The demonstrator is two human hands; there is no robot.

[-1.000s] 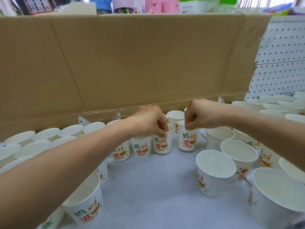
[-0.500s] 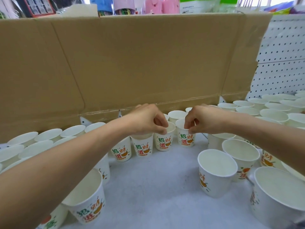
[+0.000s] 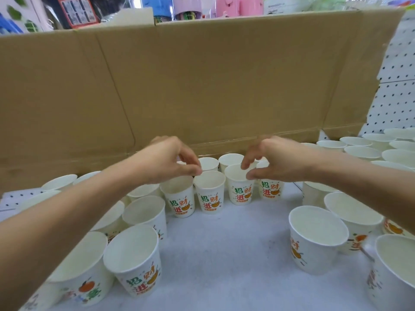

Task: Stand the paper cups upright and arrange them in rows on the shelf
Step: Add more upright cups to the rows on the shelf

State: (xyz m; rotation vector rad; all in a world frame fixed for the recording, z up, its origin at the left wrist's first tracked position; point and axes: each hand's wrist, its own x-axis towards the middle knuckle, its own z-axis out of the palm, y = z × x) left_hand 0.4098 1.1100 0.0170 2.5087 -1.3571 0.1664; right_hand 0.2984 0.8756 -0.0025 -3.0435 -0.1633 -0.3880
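Head view: both hands reach over a short row of upright paper cups (image 3: 181,202) on the white shelf (image 3: 224,254), in front of a cardboard wall (image 3: 224,86). The left hand (image 3: 166,160) has curled fingertips meeting just above the middle cup (image 3: 210,195). The right hand (image 3: 278,163) has thumb and forefinger slightly parted at the rim of the neighbouring cup (image 3: 240,191). Blur hides whether either hand actually grips. More cups stand upright on both sides.
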